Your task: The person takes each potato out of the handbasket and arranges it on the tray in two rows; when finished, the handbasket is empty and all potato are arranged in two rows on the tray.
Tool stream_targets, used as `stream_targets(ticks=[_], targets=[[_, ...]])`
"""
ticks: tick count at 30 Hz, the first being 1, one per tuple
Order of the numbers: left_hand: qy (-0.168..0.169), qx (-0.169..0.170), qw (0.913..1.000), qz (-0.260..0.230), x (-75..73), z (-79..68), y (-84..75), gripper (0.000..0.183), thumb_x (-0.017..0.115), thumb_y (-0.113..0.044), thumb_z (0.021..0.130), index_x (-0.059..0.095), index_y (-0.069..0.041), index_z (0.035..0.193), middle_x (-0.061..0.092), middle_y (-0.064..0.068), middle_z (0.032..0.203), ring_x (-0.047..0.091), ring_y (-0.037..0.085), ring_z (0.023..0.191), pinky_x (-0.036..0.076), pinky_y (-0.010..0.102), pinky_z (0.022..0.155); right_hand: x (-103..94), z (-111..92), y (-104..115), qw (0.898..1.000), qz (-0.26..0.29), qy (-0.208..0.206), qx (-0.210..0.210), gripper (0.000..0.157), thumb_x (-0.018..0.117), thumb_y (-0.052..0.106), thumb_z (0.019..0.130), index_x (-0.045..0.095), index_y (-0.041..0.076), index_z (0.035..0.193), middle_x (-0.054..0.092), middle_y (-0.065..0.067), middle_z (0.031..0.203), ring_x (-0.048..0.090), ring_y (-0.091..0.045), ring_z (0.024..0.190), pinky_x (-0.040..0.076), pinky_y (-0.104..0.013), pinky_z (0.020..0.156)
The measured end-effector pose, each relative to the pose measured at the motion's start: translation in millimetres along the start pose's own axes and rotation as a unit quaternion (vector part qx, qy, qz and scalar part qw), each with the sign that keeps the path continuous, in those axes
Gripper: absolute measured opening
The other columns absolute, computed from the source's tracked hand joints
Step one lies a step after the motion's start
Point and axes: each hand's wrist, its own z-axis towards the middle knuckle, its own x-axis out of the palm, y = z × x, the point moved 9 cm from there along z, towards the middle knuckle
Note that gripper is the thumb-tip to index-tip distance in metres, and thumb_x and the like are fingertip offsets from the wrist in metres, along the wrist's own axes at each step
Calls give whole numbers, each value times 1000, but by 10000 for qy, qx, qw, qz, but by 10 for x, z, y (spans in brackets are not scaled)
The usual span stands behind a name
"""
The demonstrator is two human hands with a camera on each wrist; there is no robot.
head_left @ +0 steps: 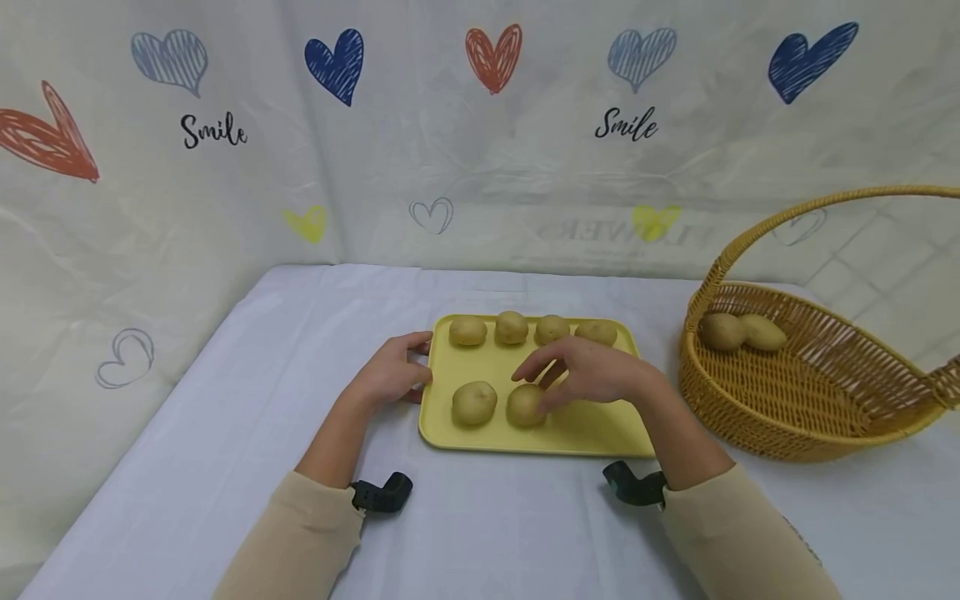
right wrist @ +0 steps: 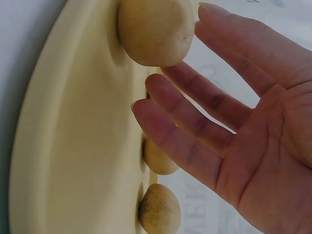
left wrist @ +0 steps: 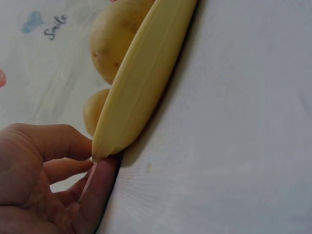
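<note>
On the table lies a yellow tray with a back row of several potatoes and two in front. My left hand pinches the tray's left edge; in the left wrist view its thumb and finger meet at the rim. Over the tray, my right hand is spread around the right-hand front potato. The right wrist view shows its fingers extended loosely beside that potato, not closed around it. The other front potato sits to its left.
A wicker basket with a tall arched handle stands right of the tray. Two potatoes lie at its left end. White cloth covers the table, and a heart-printed curtain hangs behind.
</note>
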Motion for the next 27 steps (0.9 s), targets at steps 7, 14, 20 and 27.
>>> stream_targets(ticks=[7, 14, 20, 27], targets=[[12, 16, 10000, 6, 10, 11, -26, 82, 57, 6, 83, 36, -9, 161, 49, 13, 145, 61, 19, 89, 64, 34, 71, -135, -99, 41, 9996, 78, -266, -44, 45, 82, 20, 84, 73, 10, 127, 68, -11, 132, 67, -30, 119, 58, -39, 96], [-19, 9, 10000, 40, 12, 19, -31, 82, 57, 6, 83, 36, -9, 161, 48, 13, 145, 59, 19, 86, 64, 35, 71, -288, -181, 60, 9985, 29, -538, 71, 43, 80, 21, 87, 73, 15, 129, 69, -9, 133, 66, -30, 123, 56, -42, 98], [-3, -9, 10000, -6, 5, 5, -6, 82, 58, 6, 83, 36, -8, 161, 48, 14, 146, 61, 20, 91, 64, 35, 71, -372, -205, 68, 9971, 298, -682, -181, 42, 79, 16, 89, 72, 15, 130, 68, -13, 134, 64, -37, 125, 57, -41, 100], [-37, -20, 10000, 23, 24, 14, 22, 82, 57, 6, 83, 36, -8, 161, 47, 13, 147, 59, 20, 90, 64, 35, 72, -524, -316, 111, 9945, 192, -966, -367, 40, 80, 19, 90, 72, 18, 129, 71, -5, 130, 66, -30, 122, 56, -40, 101]])
